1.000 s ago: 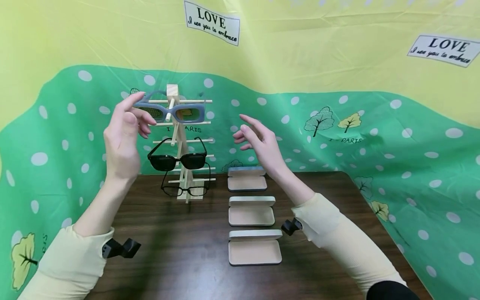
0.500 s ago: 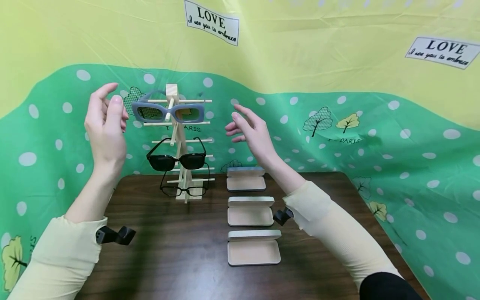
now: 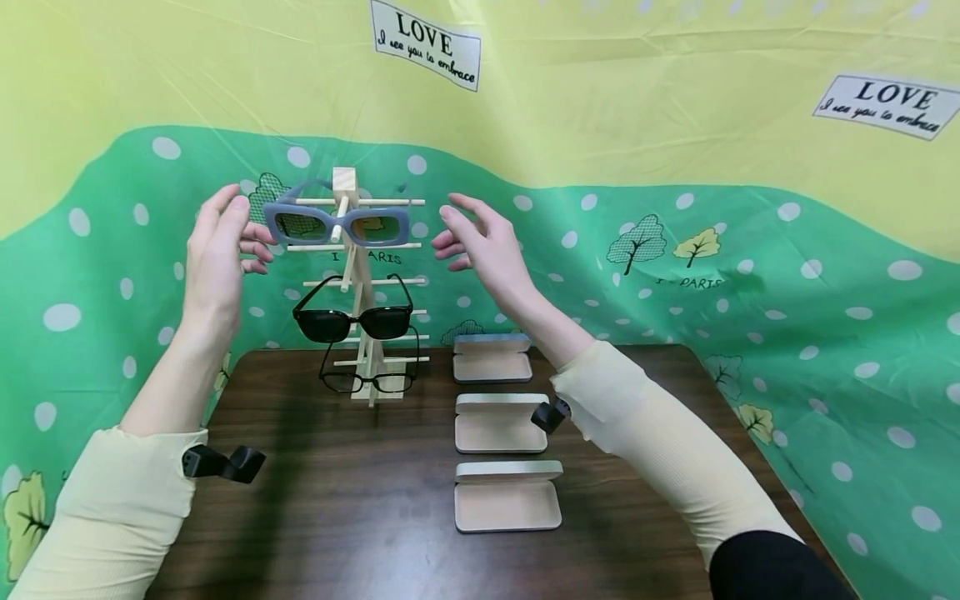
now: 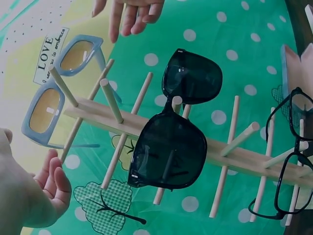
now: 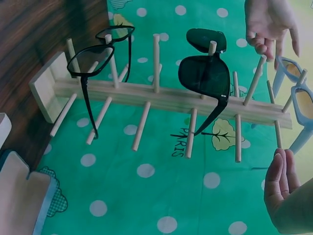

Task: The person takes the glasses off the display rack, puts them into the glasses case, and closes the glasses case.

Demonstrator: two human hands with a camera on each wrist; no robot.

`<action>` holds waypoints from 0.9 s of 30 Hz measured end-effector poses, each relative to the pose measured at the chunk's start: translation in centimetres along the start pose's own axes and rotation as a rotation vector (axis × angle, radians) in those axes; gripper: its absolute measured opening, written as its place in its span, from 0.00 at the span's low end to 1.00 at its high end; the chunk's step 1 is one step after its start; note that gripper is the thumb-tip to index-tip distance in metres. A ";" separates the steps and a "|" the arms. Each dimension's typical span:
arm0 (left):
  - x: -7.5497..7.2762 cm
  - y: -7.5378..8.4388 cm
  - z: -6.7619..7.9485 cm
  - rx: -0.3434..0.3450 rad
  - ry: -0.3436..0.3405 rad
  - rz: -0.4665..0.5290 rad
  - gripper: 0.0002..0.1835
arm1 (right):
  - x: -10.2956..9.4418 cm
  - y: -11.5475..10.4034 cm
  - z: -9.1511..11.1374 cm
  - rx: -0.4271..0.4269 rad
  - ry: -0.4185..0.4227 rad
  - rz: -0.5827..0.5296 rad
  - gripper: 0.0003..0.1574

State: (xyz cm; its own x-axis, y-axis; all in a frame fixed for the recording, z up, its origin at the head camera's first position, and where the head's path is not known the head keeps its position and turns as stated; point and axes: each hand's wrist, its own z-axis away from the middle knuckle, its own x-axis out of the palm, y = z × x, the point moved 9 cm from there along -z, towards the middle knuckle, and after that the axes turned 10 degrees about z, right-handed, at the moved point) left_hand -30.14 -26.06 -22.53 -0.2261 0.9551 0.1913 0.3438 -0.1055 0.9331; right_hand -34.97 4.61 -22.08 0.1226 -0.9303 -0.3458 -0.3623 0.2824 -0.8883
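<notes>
A pair of blue-framed sunglasses point(image 3: 379, 227) rests on the top pegs of a wooden display stand point(image 3: 363, 265). Just left of that frame is my left hand point(image 3: 217, 267), fingers loosely bent and holding nothing. My right hand point(image 3: 489, 254) hovers to the stand's right, apart from the frame, its fingers also relaxed. Lower down hang black sunglasses point(image 3: 387, 322), and beneath them black-rimmed clear eyeglasses point(image 3: 370, 381). In the left wrist view, the left fingertips point(image 4: 61, 183) are near a blue temple; whether they touch it is hard to tell.
Three open glasses cases stand in a column on the dark wooden table point(image 3: 360, 517): a near one point(image 3: 508, 506), a middle one point(image 3: 501, 434) and a far blue-lidded one point(image 3: 492, 367). A patterned cloth point(image 3: 637, 308) hangs behind the table.
My left hand drew away left from the blue sunglasses, then came slightly back toward them. My right hand has moved left and up, closer to the stand. The glasses stayed put.
</notes>
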 end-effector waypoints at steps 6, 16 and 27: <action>0.6 -0.5 0.1 -0.057 -0.066 0.050 0.36 | 0.6 -0.1 -0.4 0.021 -0.013 0.014 0.37; 1.3 -1.0 -0.2 -0.100 -0.123 0.102 0.38 | 1.9 -0.5 -1.1 0.048 -0.033 0.023 0.40; 2.3 -0.9 0.0 -0.074 -0.149 0.047 0.21 | 2.8 -1.2 -1.5 0.043 -0.041 0.026 0.41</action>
State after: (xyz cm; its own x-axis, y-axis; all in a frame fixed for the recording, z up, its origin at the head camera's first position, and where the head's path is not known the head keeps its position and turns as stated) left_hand -31.01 -23.77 -22.91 -0.0713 0.9785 0.1934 0.2811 -0.1663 0.9452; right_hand -35.56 1.27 -21.55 0.1519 -0.9123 -0.3804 -0.3262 0.3170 -0.8906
